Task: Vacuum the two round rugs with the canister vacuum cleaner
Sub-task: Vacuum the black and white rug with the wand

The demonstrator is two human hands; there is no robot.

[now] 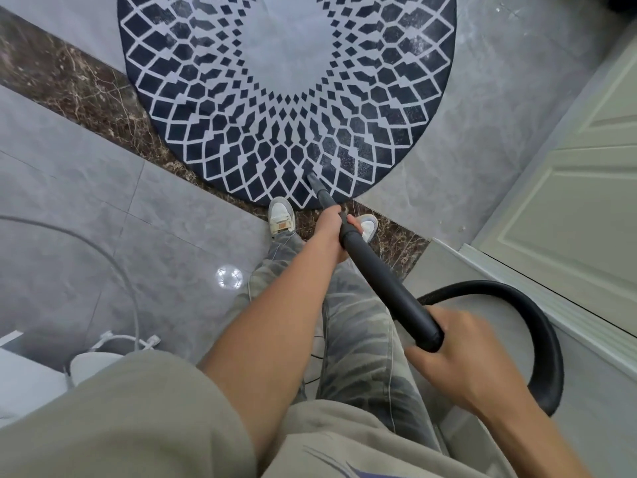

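Vacuuming one rug, which lies just ahead of the feet. Wand tip on its near edge. Fingers of left hand wrapped round the lower wand, right hand curled round the upper end. Next, probably: push right, toward the dust.

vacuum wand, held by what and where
The left hand grips the vacuum wand where it narrows; the right hand grips its thick upper end by the hose.
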